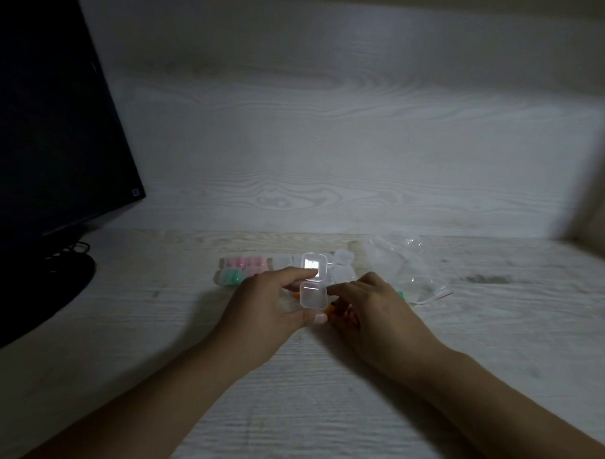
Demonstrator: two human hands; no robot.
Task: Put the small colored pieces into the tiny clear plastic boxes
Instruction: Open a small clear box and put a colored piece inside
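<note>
A tiny clear plastic box with rounded corners (313, 294) was held just above the pale wood-grain bench (299, 384), near the middle of the scene. Its hinged lid (313, 266) stood open on the far side, catching a bright square of light, while the frosted, see-through base looked empty. The left hand (263, 313) had its grip on this box, the thumb at the near edge and the fingers curled round the far left side.

The right hand (369, 313) lay just right of the box, its fingers curled down over small orange pieces (333, 309) on the bench; whether the grip actually pinched one could not be told. A small green piece (400, 294) showed just beyond that hand, on its right.

On the far side of the hands stood a row of small boxes. The left ones, closed boxes with pink pieces (242, 262) and one with green pieces (231, 276), sat touching each other. To the right of them were more clear empty boxes (343, 262). Further right lay a crumpled clear plastic bag (401, 260).

At the far left stood a dark monitor (44, 135) on a round black base (66, 278).
</note>
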